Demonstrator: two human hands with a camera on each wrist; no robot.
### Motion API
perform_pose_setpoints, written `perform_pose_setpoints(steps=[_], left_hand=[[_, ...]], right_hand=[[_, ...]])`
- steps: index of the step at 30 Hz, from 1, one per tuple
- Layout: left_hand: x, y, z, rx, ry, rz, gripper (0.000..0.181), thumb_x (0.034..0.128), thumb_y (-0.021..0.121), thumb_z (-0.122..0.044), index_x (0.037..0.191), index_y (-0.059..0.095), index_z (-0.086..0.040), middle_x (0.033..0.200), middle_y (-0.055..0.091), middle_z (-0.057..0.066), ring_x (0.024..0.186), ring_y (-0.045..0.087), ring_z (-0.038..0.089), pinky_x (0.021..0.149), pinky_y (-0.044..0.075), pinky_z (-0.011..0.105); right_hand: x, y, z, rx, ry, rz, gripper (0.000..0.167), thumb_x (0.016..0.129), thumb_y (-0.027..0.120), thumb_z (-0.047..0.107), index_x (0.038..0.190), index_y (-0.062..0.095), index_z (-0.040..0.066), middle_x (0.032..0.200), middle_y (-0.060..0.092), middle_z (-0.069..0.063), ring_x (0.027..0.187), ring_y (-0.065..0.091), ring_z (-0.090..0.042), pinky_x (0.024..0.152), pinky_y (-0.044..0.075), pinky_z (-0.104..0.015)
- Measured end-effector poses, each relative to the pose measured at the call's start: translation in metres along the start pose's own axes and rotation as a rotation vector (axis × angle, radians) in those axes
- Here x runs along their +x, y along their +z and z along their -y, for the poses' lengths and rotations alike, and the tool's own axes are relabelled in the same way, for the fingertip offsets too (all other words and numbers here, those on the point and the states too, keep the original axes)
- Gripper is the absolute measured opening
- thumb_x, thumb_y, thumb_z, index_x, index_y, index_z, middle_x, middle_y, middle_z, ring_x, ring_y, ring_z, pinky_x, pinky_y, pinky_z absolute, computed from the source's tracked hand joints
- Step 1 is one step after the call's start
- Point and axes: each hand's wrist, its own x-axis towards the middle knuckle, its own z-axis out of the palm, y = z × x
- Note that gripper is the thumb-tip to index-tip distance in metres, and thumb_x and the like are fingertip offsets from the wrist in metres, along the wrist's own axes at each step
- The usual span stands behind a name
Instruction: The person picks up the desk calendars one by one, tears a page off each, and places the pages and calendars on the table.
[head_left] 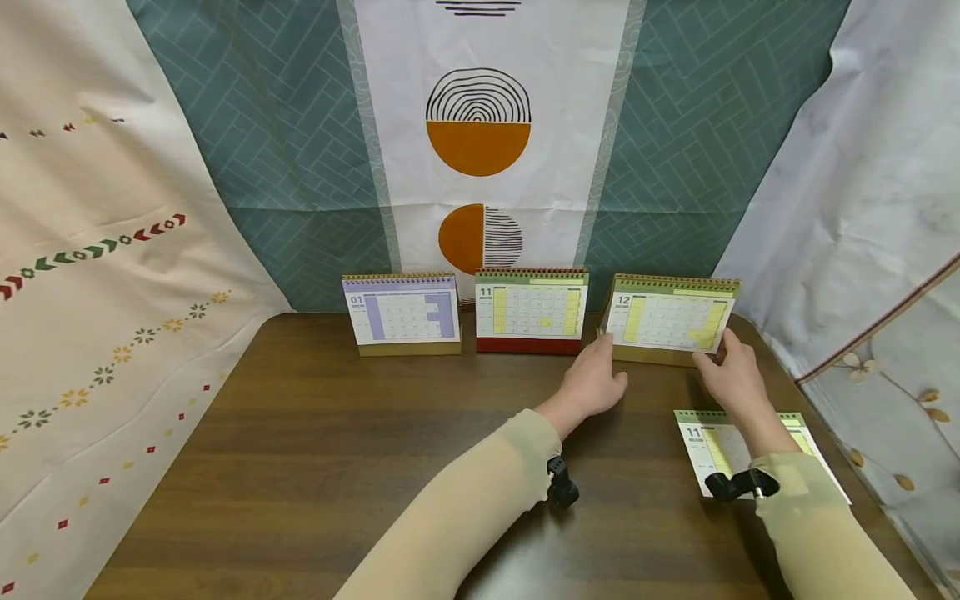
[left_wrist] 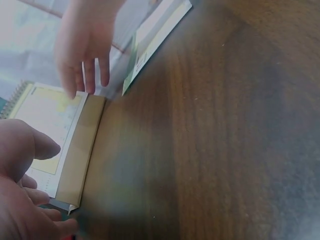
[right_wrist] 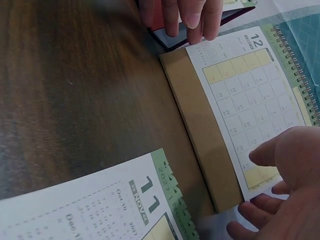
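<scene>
1. As we look toward the back right of the brown wooden bench, we find the calendar marked 12 there, its page leaning back on a tan card stand.
2. We see a white page with a green band along the top, yellow columns at either side of the date grid, and spiral coils across the upper edge (the big 12 reads clearly in the right wrist view, though turned sideways).
3. Just left of it, past a narrow gap, we have a red-based calendar marked 11, then a purple calendar marked 01, so three stand in a row.
4. The bench's right edge runs near our calendar's right side, leaving little room there; wood spreads broadly to the front and left. A loose sheet marked 11 lies nearer us, partly beneath the right forearm, its notched green edge facing the row.
5. Our left hand reaches diagonally to the calendar's lower left side, thumb held away, fingers released and grasping nothing; we cannot tell how firmly they touch.
6. Our right hand reaches forward to the lower right corner, thumb before the page, the other fingers loosely bent outside the edge, likewise released.
</scene>
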Motion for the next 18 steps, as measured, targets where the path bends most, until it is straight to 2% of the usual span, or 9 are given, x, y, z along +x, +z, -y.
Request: perform_pose_setpoints(steps=[5,7,9,12,15,18], left_hand=[[0.007,0.004,0.005,0.010,0.000,-0.017,0.071,0.1098,0.064,-0.027,0.172,0.035,-0.009,0.178,0.035,0.003,0.161,0.034,0.017,0.126,0.034,0.035],[-0.001,-0.006,0.000,-0.004,-0.003,-0.005,0.071,0.1112,0.064,-0.027,0.173,0.033,-0.008,0.180,0.031,0.004,0.163,0.030,0.017,0.128,0.030,0.033],[-0.007,-0.011,0.000,-0.015,0.012,-0.013,0.070,0.1120,0.063,-0.025,0.173,0.033,-0.007,0.181,0.029,0.007,0.164,0.028,0.019,0.128,0.029,0.033],[-0.019,-0.021,-0.002,-0.023,0.042,-0.016,0.069,0.1131,0.062,-0.024,0.173,0.032,-0.006,0.181,0.027,0.009,0.165,0.026,0.018,0.128,0.027,0.031],[-0.028,-0.026,0.003,-0.003,0.078,-0.026,0.069,0.1136,0.062,-0.023,0.173,0.031,-0.007,0.181,0.028,0.008,0.165,0.027,0.017,0.128,0.026,0.029],[-0.038,-0.034,0.010,0.023,0.116,-0.041,0.068,0.1139,0.062,-0.024,0.173,0.032,-0.007,0.179,0.032,0.008,0.164,0.028,0.017,0.129,0.025,0.029]], right_hand=[[0.003,0.001,0.002,-0.008,0.007,0.005,0.049,0.114,0.053,0.019,0.154,0.045,-0.007,0.137,0.059,-0.037,0.108,0.055,-0.045,0.082,0.042,-0.051],[0.003,0.001,0.003,0.009,0.007,0.009,0.050,0.114,0.053,0.019,0.156,0.044,-0.007,0.140,0.056,-0.038,0.115,0.055,-0.049,0.086,0.044,-0.057],[0.000,0.001,0.003,0.014,0.021,0.016,0.057,0.114,0.052,0.021,0.161,0.037,-0.007,0.149,0.047,-0.042,0.128,0.051,-0.056,0.095,0.043,-0.066],[-0.006,0.001,0.004,-0.007,0.061,0.019,0.073,0.115,0.051,0.026,0.170,0.017,-0.009,0.163,0.024,-0.049,0.149,0.029,-0.066,0.113,0.031,-0.077],[-0.013,0.004,0.005,-0.047,0.092,0.005,0.085,0.115,0.050,0.029,0.170,-0.002,-0.010,0.168,0.007,-0.049,0.153,0.013,-0.070,0.119,0.021,-0.079],[-0.020,0.008,0.008,-0.059,0.072,-0.039,0.085,0.114,0.050,0.029,0.171,-0.001,-0.009,0.171,0.007,-0.047,0.155,0.009,-0.070,0.118,0.020,-0.080]])
